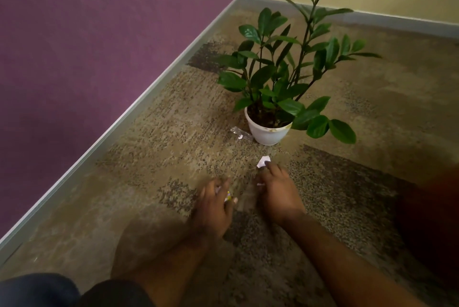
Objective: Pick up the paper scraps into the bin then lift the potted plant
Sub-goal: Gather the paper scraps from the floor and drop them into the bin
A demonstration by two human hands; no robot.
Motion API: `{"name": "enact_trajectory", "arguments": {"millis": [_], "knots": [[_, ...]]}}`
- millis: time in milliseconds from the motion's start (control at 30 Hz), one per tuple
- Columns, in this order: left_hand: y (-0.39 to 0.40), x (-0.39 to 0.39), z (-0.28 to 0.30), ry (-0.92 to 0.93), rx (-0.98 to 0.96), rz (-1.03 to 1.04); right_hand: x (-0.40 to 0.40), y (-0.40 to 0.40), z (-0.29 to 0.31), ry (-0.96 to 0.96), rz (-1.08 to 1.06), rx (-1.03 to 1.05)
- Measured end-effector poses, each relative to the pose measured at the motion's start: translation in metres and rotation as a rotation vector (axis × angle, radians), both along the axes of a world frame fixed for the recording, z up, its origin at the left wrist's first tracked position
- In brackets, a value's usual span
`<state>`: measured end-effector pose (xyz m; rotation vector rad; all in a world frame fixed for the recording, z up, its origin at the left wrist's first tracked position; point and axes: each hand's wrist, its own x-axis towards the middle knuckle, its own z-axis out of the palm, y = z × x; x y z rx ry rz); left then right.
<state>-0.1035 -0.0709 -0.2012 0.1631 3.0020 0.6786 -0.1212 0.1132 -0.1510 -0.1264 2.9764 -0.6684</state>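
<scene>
**Gathering scraps low in the frame, plant just above**

Reaching over the mottled brown carpet (154,137), your left hand (213,209) is curled around small white and yellow paper bits (227,196), though blur hides the grip's detail. Your right hand (278,192) lies beside it, fingertips touching a white folded paper scrap (263,161); another white sliver shows under its thumb. Whether it grips anything, you cannot tell. Above them at centre, the white round pot holding a green leafy plant (268,130) stands upright, with a clear plastic wrapper (239,132) against its left base. Open carpet stretches left to the grey baseboard (124,122) below the purple wall (99,33). A dark shape fills the right edge.
</scene>
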Motion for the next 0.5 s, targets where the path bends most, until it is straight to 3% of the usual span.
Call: {"name": "enact_trajectory", "arguments": {"millis": [267, 500], "knots": [[-0.009, -0.007, -0.015, 0.082, 0.029, -0.061, -0.044, -0.004, -0.017, -0.068, 0.085, 0.122], [-0.009, -0.007, -0.010, 0.051, 0.034, -0.069, -0.074, -0.034, -0.019, -0.037, 0.157, 0.014]]}}
